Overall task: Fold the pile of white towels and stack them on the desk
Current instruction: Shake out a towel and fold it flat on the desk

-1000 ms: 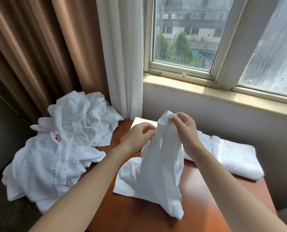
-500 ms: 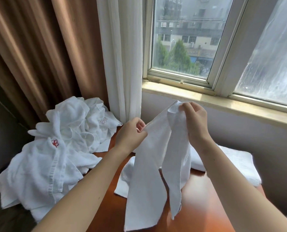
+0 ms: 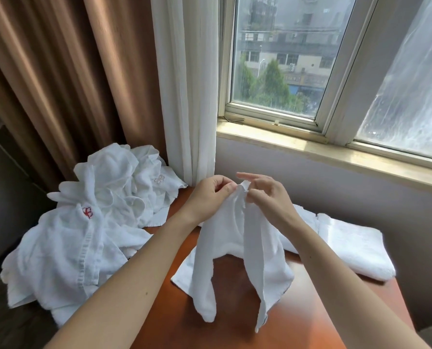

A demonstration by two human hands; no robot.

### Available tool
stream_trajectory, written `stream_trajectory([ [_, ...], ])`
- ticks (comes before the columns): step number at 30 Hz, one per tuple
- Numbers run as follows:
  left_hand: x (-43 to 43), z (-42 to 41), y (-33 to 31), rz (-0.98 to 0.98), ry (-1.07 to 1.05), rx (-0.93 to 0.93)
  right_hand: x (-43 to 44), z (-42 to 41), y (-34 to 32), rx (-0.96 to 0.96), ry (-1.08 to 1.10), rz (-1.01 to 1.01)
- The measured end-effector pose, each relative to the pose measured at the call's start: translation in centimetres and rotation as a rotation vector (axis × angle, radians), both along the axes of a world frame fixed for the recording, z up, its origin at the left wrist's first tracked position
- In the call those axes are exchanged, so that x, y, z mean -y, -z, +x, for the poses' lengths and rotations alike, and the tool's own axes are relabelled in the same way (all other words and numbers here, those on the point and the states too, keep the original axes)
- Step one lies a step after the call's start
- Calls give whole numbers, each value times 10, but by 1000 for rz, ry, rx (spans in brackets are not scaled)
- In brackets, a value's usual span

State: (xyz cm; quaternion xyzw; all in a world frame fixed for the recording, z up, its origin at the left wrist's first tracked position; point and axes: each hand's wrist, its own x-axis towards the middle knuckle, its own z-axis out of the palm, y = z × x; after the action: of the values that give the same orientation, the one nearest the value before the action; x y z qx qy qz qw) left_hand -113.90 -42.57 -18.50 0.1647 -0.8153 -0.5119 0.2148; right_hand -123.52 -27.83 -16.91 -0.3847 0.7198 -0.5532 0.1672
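Towel (image 3: 231, 248) lowered, corners together, left hand (image 3: 210, 196), right hand (image 3: 269, 199) pinching limp terry

Over the reddish-brown wooden desk (image 3: 230, 326) are two bare hands, left hand (image 3: 208, 195) and right hand (image 3: 270, 201), and one limp white terry towel (image 3: 235, 238); at its far right, two folded ones, the outer folded white towel (image 3: 356, 245) and the inner folded white towel (image 3: 306, 222); on its left edge, one crumpled white towel heap (image 3: 89, 227).

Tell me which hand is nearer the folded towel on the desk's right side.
Right. The right hand pinches the held towel just left of the folded towel; the left hand grips it farther left.
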Motion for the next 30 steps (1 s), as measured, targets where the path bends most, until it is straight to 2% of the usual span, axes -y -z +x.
stream_trajectory([
  [5, -1, 1, 1, 2, 2, -1, 4, 3, 10, -89, 24, 54],
  [9, -4, 4, 7, 53, 58, 32, 4, 2, 13, -31, 131, -16],
  [13, -3, 12, 13, 157, 206, 185, -2, -9, 11, 52, 299, -113],
  [16, -3, 17, 25, 73, 226, 319, -8, -19, 10, 84, 378, -164],
  [18, -5, 17, 31, 45, 175, 342, -9, -22, 10, 87, 392, -175],
  [21, -6, 13, 29, -14, 104, 250, -11, -22, 11, 63, 333, -79],
  [26, -7, 8, 11, -21, 82, 74, -13, -19, 12, 12, 60, 291],
  [28, -7, 8, 8, -16, 87, 81, -12, -15, 15, -59, 44, 294],
  [30, -7, 8, 9, -36, 87, 111, -10, -12, 15, -54, 14, 184],
])
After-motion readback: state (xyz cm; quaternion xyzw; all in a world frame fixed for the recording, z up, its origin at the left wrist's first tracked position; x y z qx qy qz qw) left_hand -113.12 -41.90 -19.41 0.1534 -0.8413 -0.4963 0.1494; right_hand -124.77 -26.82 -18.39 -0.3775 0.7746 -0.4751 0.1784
